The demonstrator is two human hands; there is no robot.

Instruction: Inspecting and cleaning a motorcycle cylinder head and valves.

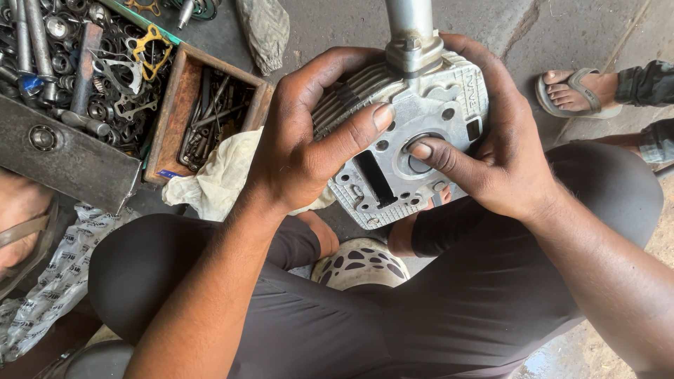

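Note:
A silver finned engine cylinder block (393, 179) is held over my lap, its flat gasket face turned up toward me. My left hand (309, 133) grips its finned left side, thumb laid across the top face. My right hand (491, 154) wraps the right side, with the index fingertip pressed at the rim of the round bore. A metal tube with a nut (413, 35) stands out of the block's far end.
A rusty wooden tray of tools (184, 88) and a heap of nuts, gaskets and bearings (77, 63) lie to the left on the concrete floor. A pale rag (221, 175) sits beside the tray. Another person's sandalled foot (572, 91) is at the upper right.

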